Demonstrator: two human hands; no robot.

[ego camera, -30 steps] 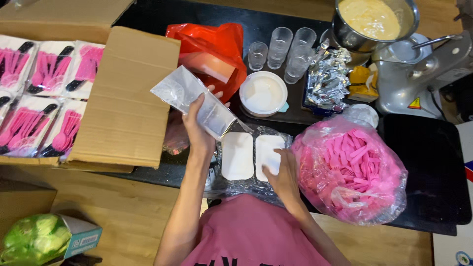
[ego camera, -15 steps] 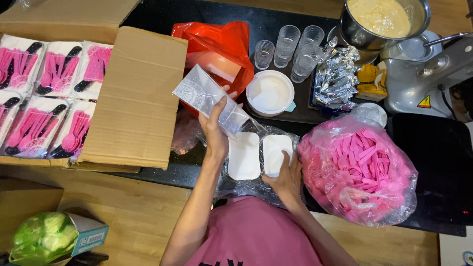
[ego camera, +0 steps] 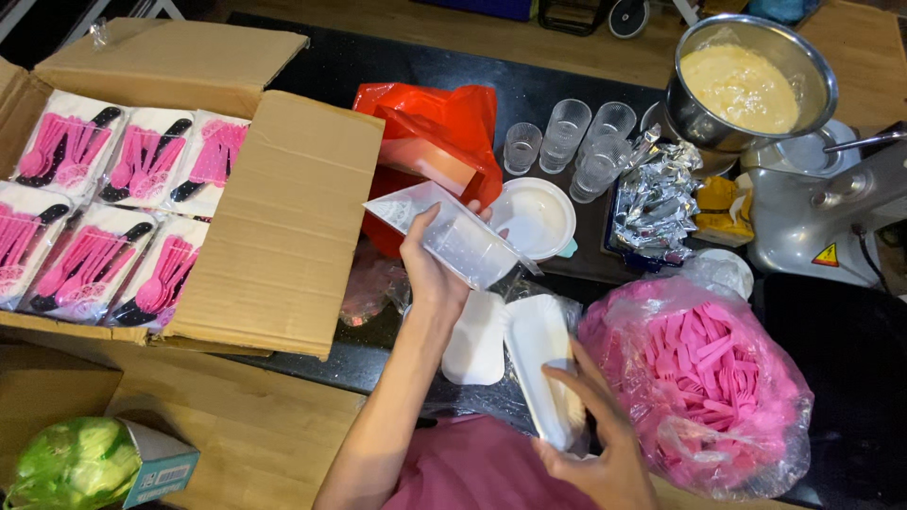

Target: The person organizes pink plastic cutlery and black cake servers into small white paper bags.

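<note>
My left hand (ego camera: 430, 269) holds up a clear plastic packet (ego camera: 453, 233) of white items above the black counter, close to a white bowl (ego camera: 534, 217). My right hand (ego camera: 600, 439) grips the near end of a white oblong tray (ego camera: 543, 364), tilting it up toward me. A second white tray (ego camera: 475, 342) lies flat beside it on crinkled clear wrap. Just right of the trays sits a clear bag full of pink plastic spoons (ego camera: 704, 378).
An open cardboard box (ego camera: 283, 227) with packets of pink cutlery (ego camera: 104, 208) fills the left. A red bag (ego camera: 425, 132), several clear cups (ego camera: 576, 137), crumpled foil (ego camera: 657, 194), a steel pot of yellow batter (ego camera: 746, 85) and a metal machine (ego camera: 831, 212) stand behind.
My right hand has lifted and tilted the right-hand white tray toward me. My left hand has kept the clear packet raised, shifting it slightly right. The view has moved closer.
</note>
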